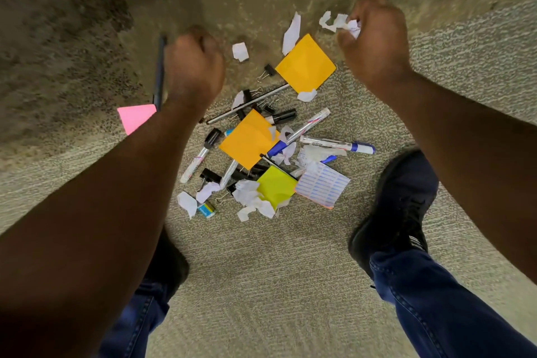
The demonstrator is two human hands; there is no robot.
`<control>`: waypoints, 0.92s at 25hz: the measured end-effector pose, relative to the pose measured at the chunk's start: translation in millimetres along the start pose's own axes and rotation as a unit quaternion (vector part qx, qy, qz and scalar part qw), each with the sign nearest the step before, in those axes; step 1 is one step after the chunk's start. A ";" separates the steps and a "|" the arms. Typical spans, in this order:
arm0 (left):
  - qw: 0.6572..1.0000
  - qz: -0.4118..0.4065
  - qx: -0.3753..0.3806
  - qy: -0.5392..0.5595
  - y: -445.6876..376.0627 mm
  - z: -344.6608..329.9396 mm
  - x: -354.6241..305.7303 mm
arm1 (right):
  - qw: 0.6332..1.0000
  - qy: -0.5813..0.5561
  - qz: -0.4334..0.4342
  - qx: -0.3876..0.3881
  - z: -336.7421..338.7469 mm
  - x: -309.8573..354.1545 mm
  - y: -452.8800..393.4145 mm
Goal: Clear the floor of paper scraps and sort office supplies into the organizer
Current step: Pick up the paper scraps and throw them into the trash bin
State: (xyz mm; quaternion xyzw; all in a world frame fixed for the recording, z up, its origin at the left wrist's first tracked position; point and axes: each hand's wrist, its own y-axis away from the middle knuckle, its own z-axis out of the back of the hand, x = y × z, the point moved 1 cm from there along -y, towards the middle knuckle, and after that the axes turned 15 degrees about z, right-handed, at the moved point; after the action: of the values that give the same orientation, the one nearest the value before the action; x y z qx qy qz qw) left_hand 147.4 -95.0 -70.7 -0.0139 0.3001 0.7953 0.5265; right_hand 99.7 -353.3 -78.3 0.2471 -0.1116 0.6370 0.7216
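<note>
Right hand [374, 38] far right, fingers curled tight round crumpled paper scraps [341, 23]. Left hand [194, 67] fisted, blurry, dark pen [159, 73] just beside it, can't tell if gripped. Rest of the scraps, markers [337, 144], sticky pads [305, 65] piled on carpet floor [261, 270] btwn the shoes.

We see bare forearms with no sleeves. We also see dark blue jeans [453, 311] and black shoes [398, 206]
</note>
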 end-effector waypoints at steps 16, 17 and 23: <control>0.996 -0.013 0.065 -0.063 1.5 -0.5 24.5 | 0.999 -0.012 -0.026 0.044 -5.3 5.1 -22.0; 0.997 -0.002 0.071 -0.021 7.4 4.2 16.9 | 0.997 -0.051 -0.052 0.018 0.8 8.1 -19.9; 0.976 0.050 0.155 0.142 59.0 40.7 -63.6 | 0.988 -0.121 -0.080 -0.059 71.0 39.2 10.0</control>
State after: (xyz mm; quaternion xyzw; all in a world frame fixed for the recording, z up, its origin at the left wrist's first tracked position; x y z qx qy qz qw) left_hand 137.8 -143.3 11.4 -0.0293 0.4917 0.7543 0.4340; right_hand 107.3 -354.2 3.1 0.2873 -0.2157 0.5352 0.7645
